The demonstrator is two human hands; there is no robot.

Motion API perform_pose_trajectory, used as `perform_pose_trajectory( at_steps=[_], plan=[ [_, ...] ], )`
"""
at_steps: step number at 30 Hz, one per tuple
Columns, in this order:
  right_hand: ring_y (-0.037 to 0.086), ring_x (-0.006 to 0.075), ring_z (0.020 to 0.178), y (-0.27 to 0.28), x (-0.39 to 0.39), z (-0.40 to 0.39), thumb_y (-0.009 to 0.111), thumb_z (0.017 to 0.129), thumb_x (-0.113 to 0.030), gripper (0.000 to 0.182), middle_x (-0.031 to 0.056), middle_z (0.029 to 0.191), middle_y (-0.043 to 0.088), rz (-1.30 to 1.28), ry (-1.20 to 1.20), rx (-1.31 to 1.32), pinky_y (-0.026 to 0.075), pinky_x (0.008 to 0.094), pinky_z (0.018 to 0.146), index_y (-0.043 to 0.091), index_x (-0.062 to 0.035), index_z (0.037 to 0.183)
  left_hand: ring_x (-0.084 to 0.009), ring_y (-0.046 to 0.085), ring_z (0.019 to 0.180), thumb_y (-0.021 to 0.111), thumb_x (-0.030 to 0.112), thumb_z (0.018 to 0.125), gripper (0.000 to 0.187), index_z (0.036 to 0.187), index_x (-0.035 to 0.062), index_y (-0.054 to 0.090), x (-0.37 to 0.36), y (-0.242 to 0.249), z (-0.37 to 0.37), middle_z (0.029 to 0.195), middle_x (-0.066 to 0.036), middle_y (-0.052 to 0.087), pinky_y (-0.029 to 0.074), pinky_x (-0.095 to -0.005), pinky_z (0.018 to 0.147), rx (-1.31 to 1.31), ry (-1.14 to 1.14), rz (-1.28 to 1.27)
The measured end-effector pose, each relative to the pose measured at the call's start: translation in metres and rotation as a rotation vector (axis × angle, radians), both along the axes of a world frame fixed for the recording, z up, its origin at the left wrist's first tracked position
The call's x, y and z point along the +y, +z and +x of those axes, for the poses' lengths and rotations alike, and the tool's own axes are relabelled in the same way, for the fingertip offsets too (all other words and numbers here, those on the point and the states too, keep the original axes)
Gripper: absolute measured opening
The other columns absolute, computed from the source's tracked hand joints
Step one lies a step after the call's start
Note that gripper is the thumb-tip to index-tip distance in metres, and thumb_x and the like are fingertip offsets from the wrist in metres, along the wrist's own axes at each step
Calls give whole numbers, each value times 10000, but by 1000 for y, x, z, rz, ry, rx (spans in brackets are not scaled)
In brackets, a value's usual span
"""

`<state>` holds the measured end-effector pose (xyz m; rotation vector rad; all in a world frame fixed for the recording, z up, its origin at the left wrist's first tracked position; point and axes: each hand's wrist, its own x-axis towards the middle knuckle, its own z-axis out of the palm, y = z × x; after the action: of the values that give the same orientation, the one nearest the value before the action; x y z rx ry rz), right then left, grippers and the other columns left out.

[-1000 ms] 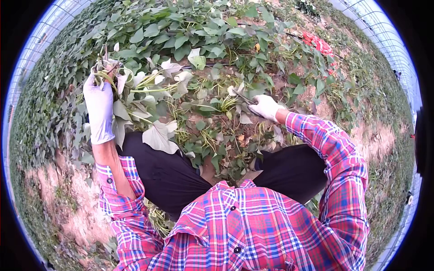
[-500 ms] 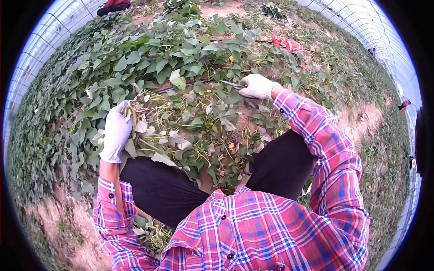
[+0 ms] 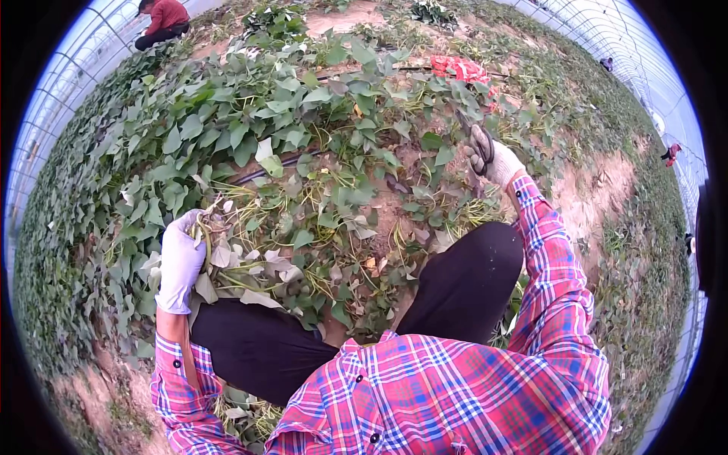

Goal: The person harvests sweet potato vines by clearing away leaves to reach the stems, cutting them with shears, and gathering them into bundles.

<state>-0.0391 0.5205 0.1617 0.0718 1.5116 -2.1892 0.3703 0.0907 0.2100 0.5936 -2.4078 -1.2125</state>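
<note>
My left hand, in a pale glove, is closed round the stem ends of a bunch of leafy vine cuttings. Their leaves and stalks hang over my bent knee. On the right, my other gloved hand, my right hand, has its fingers wrapped through the dark handles of a pair of scissors. The blades point up and away, over the leaves. Between both hands lies a patch of green vines with bare soil showing through.
A black drip hose runs through the vines ahead. Farther off lies a red net bag. A person in a red top crouches at the far left. The greenhouse frame curves along the right side.
My right hand has swung to the right with the scissors, which now point upward. My left hand keeps the vine cuttings at the left. The view has tilted, showing more of the far person.
</note>
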Motion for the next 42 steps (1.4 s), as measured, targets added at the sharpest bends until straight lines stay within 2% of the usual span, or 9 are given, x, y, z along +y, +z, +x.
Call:
perform_pose_trajectory(
  at_steps=[4,14,21,26,27,31,32,37,42],
  plan=[
    [543,137,523,-59,35,-16,651,844,-515,400,59,809,611,214,196,-236,434,241,429,512,-145,778,-110,628,784,609,-28,823,168,983,-30,658,2,-5,-48,866,-53,700,483,-251,754,-148,-9,-195],
    [524,104,519,-108,43,-45,561,857,-611,608,99,810,626,342,244,-191,433,215,456,528,-32,1039,-327,661,867,631,289,848,342,1116,79,659,104,-40,-284,955,-187,675,515,-376,770,-334,-658,-294],
    [490,85,511,-103,-15,-83,447,890,-660,673,31,667,589,496,448,26,390,220,488,556,-42,1132,-369,657,791,422,145,882,302,1103,34,595,100,-129,-433,840,-208,669,517,-461,688,-341,-560,-853],
    [478,80,484,-112,-52,-92,425,897,-664,668,27,626,572,425,476,170,376,219,461,608,-28,986,-342,680,805,498,154,840,233,814,59,709,3,-179,-407,874,-181,690,543,-442,703,-751,-404,-997],
    [522,89,537,-114,-52,-94,469,910,-608,695,101,823,652,425,556,150,428,223,495,522,29,1184,-339,679,813,499,155,841,230,833,61,709,-19,-201,-392,878,-180,690,543,-436,707,-803,-507,-1021],
    [521,84,507,-149,-27,-67,451,911,-619,661,78,742,646,368,540,-11,406,217,456,553,-10,1149,-399,642,867,435,152,851,264,871,23,664,-30,-227,-344,870,-227,664,499,-449,783,-839,-494,-755],
    [517,83,502,-144,-15,-54,446,915,-615,653,69,724,639,343,428,-25,403,216,455,555,-15,1150,-397,635,800,462,136,832,225,843,20,654,-97,-320,-344,797,-225,644,498,-461,742,-788,-640,-1268],
    [498,93,545,-154,43,-37,435,981,-473,386,12,764,591,168,-45,-178,391,214,485,530,-105,1053,-351,643,780,572,141,793,154,877,42,656,-3,-160,-386,785,-189,651,514,-438,686,-456,-514,-888],
    [485,93,460,-151,32,-61,459,937,-562,530,61,692,621,379,95,43,360,223,428,536,-50,1052,-330,643,794,611,193,823,223,1012,89,668,83,-89,-401,817,-154,663,498,-417,699,-267,-622,-738]
  ],
)
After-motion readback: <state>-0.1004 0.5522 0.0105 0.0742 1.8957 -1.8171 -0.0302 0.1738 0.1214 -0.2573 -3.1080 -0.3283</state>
